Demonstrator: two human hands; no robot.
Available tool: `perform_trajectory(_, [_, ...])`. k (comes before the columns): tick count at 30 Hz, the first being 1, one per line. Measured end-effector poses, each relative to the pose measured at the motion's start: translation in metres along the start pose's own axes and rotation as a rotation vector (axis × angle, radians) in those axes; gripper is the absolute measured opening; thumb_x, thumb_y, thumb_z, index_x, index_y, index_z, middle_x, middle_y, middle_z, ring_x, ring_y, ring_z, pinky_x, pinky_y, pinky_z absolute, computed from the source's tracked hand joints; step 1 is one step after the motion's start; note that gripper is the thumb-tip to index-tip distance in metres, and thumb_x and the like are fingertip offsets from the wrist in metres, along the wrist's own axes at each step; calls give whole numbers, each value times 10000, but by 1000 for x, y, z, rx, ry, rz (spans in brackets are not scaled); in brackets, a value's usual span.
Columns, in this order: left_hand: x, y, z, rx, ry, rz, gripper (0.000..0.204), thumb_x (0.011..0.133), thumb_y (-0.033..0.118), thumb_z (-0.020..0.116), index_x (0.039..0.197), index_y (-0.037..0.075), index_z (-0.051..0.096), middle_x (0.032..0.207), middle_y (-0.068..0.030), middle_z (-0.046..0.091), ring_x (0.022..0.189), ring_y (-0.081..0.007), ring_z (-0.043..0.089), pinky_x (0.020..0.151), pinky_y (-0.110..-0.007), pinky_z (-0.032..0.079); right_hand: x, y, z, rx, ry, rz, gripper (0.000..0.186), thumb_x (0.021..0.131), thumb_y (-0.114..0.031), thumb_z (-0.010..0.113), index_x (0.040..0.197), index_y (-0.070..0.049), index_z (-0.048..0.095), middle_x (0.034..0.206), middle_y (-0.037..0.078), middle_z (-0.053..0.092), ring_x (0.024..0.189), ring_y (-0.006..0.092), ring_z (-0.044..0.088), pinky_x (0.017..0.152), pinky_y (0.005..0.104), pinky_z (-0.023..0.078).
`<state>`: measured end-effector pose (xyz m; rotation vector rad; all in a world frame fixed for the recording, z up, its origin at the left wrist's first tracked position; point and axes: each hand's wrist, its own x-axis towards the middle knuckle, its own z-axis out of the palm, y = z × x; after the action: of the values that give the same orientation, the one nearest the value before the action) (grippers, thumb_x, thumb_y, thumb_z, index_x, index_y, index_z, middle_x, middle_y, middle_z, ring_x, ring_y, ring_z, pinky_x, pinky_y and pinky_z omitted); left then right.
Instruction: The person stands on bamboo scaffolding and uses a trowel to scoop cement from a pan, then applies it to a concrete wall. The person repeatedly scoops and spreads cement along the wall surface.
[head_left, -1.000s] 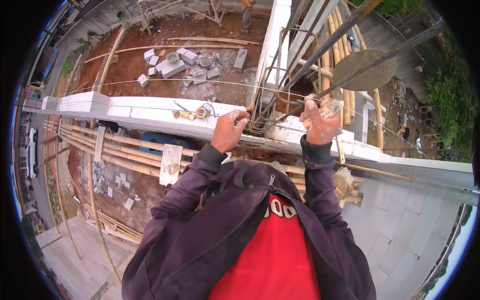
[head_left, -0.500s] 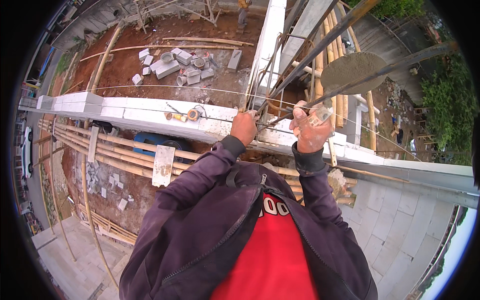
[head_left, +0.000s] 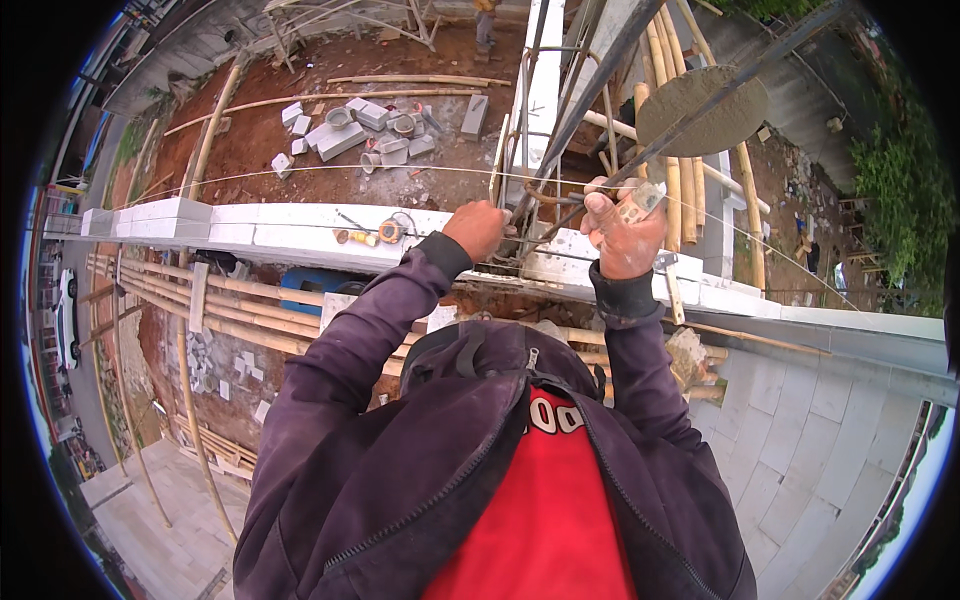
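Note:
My left hand (head_left: 478,230) is closed beside the upright steel bars (head_left: 530,120) that rise from the gap in the white block wall (head_left: 290,222); its fingertips touch the cage's lower part, and what they grip is hidden. Across the gap, my right hand (head_left: 625,238) is closed around a pale, mortar-smeared piece with small holes (head_left: 641,203), its kind unclear. A bent bar (head_left: 560,200) runs between the two hands. A taut string (head_left: 400,172) crosses just above them. An orange tape measure (head_left: 390,230) lies on the wall, left of my left hand.
A round pan of wet mortar (head_left: 703,112) stands beyond my right hand, with bamboo poles (head_left: 688,200) beside it. More bamboo (head_left: 240,305) runs below the wall. Loose blocks and buckets (head_left: 375,135) lie on the red soil. A person (head_left: 485,25) stands far off.
My left hand has moved slightly left and up along the wall, its forearm with it. My right hand keeps its grip on the pale piece. The view has shifted slightly.

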<state>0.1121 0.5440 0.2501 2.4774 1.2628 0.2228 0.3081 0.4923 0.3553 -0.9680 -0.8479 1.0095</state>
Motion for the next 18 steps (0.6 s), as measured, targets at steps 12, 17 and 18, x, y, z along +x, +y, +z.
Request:
perform_trajectory(12, [-2, -13, 10, 48, -30, 12, 205, 845, 197, 600, 781, 15, 668, 699, -217, 614, 737, -391, 625, 658, -483, 496, -9, 4, -4, -17, -7, 14, 419, 730, -107, 822, 931, -42, 460, 812, 112, 644, 551, 116, 569, 460, 208, 440])
perform_trajectory(17, [-2, -9, 6, 28, -26, 38, 205, 839, 198, 601, 788, 13, 673, 708, -219, 618, 736, -401, 624, 663, -485, 499, -14, 4, -2, -23, 42, 11, 430, 726, -129, 831, 936, -34, 469, 805, 97, 637, 578, 106, 566, 479, 214, 457])
perform_trajectory(18, [-3, -6, 5, 15, -18, 34, 202, 839, 197, 600, 793, 15, 675, 715, -220, 621, 737, -404, 624, 666, -484, 501, -13, 3, -3, -45, 39, 6, 431, 726, -133, 831, 937, -33, 468, 806, 98, 638, 578, 106, 566, 481, 215, 460])
